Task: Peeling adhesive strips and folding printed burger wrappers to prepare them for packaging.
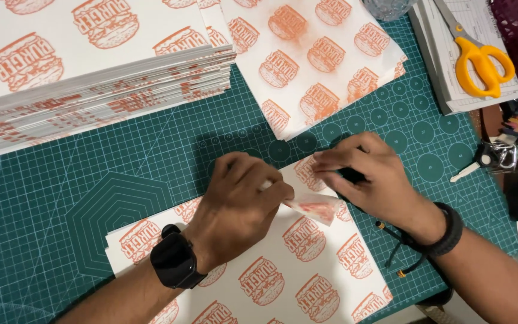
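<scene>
A white paper sheet (295, 270) printed with orange burger pictures lies on the green cutting mat (61, 192) in front of me. My left hand (241, 201), with a black watch on the wrist, pinches the sheet's far corner and folds it over, so a small flap (316, 207) stands up. My right hand (364, 177), a black cord bracelet on its wrist, presses on the same sheet's top edge beside the flap, fingers curled, with something dark under them.
A thick stack of the same printed sheets (97, 78) sits at the far left, and a looser pile (319, 60) at the far middle. Yellow-handled scissors (481, 60) rest on a paper pad at the right, with keys (493, 157) near the mat's edge.
</scene>
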